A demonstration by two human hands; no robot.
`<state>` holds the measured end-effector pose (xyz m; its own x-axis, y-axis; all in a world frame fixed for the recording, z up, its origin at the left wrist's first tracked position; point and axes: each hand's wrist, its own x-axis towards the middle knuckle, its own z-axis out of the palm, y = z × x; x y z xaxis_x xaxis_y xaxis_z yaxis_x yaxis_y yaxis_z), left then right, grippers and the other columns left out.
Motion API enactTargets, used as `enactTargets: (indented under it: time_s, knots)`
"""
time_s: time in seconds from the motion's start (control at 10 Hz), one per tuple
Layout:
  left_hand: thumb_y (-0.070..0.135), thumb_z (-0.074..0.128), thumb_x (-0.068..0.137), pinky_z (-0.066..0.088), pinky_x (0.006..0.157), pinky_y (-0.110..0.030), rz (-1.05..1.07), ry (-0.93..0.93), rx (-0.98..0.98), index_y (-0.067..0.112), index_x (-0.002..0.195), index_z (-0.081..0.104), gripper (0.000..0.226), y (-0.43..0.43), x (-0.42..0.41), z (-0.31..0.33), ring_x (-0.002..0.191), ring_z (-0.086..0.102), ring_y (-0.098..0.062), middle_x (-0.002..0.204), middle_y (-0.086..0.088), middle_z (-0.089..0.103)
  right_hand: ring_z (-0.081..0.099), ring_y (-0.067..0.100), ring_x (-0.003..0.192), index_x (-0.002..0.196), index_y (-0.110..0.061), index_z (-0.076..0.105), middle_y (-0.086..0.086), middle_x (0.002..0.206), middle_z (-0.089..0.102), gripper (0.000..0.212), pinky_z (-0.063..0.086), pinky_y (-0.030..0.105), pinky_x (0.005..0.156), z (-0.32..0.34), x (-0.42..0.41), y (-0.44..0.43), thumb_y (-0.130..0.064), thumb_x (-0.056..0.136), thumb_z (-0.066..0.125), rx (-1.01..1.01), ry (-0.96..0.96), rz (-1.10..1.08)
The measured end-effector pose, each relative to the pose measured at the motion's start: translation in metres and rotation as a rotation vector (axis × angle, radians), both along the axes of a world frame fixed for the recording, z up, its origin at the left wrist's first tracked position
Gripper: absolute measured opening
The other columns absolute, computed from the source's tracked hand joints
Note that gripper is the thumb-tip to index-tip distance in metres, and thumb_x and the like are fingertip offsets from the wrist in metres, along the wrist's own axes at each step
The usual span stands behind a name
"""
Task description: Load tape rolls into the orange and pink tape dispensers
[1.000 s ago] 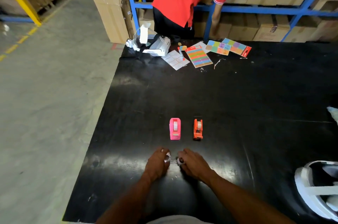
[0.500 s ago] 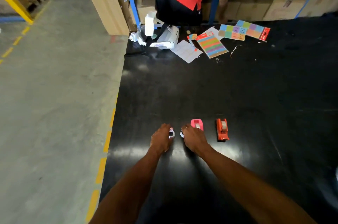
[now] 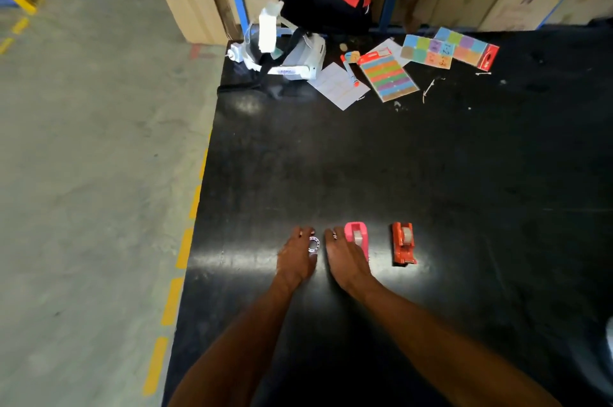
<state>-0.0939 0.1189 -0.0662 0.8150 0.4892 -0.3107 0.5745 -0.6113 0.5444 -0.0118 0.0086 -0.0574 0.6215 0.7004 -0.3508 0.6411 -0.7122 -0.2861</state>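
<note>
- Big black glossy bench point(image 3: 431, 174): same layout as a second ago, only the view swung left.
- Left hand point(image 3: 297, 257): moved up beside the dispensers, fingers pinching a small white-rimmed tape roll point(image 3: 313, 244).
- Right hand point(image 3: 346, 262): touching the pink plastic tape dispenser point(image 3: 357, 237), something small at the fingertips; can't tell if gripped.
- Orange plastic tape dispenser point(image 3: 403, 243): just right of the pink one, untouched, clear tape seemingly already seated.
- Probably pink gets loaded next.

A pink dispenser point(image 3: 356, 238) and an orange dispenser point(image 3: 403, 243) stand on the glossy black tabletop point(image 3: 464, 191); a card point(image 3: 388, 77) near its far edge shows multicoloured stripes.
</note>
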Motion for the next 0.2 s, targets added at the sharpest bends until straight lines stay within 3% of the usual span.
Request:
enactTargets:
  time_s: [0.1, 0.2]
  knots:
    - [0.03, 0.059, 0.077, 0.05, 0.095, -0.037, 0.035, -0.09, -0.027, 0.02, 0.136, 0.045, 0.061, 0.0, -0.027, -0.01, 0.119, 0.056, -0.026, 0.138, -0.004, 0.05, 0.066, 0.031, 0.111, 0.149, -0.017, 0.035, 0.008, 0.152, 0.042, 0.051, 0.057, 0.042, 0.085, -0.008, -0.018, -0.032, -0.016, 0.1, 0.048, 0.162, 0.011, 0.032]
    - [0.025, 0.061, 0.086, 0.052, 0.09, -0.03, 0.148, -0.256, -0.074, 0.026, 0.129, 0.05, 0.044, -0.007, -0.061, -0.017, 0.109, 0.062, -0.012, 0.127, 0.007, 0.058, 0.063, 0.02, 0.118, 0.144, -0.024, 0.044, -0.001, 0.144, 0.053, 0.046, 0.053, 0.037, 0.096, -0.013, -0.04, -0.084, -0.04, 0.101, 0.044, 0.296, 0.114, -0.019]
